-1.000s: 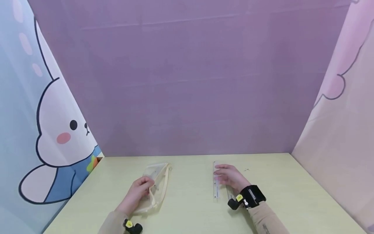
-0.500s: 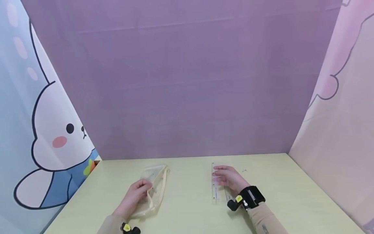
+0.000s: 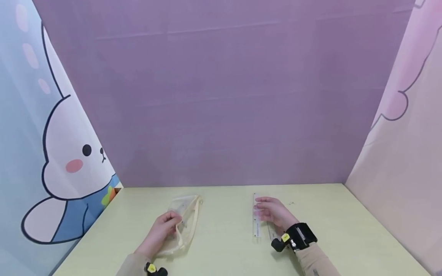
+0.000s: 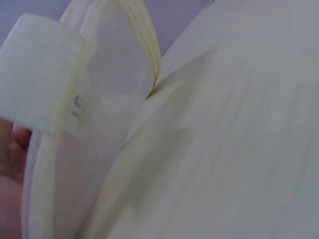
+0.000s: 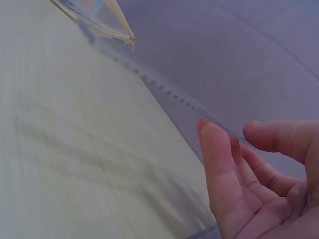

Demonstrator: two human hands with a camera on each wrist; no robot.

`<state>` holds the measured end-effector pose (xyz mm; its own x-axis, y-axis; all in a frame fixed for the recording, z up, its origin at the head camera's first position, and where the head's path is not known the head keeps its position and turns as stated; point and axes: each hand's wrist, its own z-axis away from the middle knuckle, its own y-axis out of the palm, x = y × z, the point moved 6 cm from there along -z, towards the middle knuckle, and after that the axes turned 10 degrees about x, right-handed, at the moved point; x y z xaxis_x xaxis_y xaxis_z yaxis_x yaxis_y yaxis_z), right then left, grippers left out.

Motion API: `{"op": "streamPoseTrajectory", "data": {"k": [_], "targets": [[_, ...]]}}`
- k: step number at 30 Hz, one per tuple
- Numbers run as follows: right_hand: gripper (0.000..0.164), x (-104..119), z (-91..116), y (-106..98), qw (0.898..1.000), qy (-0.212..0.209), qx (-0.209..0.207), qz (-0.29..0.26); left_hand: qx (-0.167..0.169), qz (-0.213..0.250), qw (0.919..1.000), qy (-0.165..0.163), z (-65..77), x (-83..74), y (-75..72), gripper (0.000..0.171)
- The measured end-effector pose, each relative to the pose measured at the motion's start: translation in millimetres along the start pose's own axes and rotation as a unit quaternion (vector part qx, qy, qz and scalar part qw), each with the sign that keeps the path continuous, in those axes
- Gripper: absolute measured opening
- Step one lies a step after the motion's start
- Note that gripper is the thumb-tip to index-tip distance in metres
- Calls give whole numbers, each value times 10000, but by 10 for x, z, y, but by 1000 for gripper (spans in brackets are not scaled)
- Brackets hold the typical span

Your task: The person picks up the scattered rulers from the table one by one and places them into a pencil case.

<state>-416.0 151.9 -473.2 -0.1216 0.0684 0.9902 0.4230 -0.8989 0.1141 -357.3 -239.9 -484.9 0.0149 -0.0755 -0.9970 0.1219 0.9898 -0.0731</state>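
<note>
My right hand (image 3: pixel 274 212) pinches a clear ruler (image 3: pixel 256 226) between thumb and fingertips, above the table. In the right wrist view the ruler (image 5: pixel 164 89) shows nearly edge-on, its markings blurred. My left hand (image 3: pixel 165 226) grips the edge of a translucent pouch (image 3: pixel 190 228) with cream trim, left of the ruler. The pouch's mouth gapes towards the right. Up close in the left wrist view, a whitish fabric tab (image 4: pixel 40 72) hangs on the pouch (image 4: pixel 109 114), with only part of the fingers showing. What lies inside the pouch is unclear.
A clear, marked strip (image 3: pixel 272 231) lies on the pale table (image 3: pixel 224 249), partly behind the right wrist. A small dark mark (image 3: pixel 291 203) sits to the right. A purple cloth (image 3: pixel 224 115) stands behind, with printed cloths at both sides.
The head view has shifted slightly back and forth. Both hands keep their holds on the ruler and the pouch, with no clear movement.
</note>
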Motion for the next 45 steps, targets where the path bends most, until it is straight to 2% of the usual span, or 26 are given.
{"op": "streamPoseTrajectory", "data": {"k": [11,24,34,45], "targets": [[37,-83,-8,23,9999,63,68,-52,17,7,10000,-40,45,27,4,17],[41,-52,26,48,9997,15,228,-19,28,36,10000,-44,78,-3,18,17],[43,38,27,58,9994,-87,336,-34,124,-72,9998,124,14,-111,38,19],[44,-31,15,109,9996,-7,293,25,75,-161,9998,34,35,-86,31,20]]}}
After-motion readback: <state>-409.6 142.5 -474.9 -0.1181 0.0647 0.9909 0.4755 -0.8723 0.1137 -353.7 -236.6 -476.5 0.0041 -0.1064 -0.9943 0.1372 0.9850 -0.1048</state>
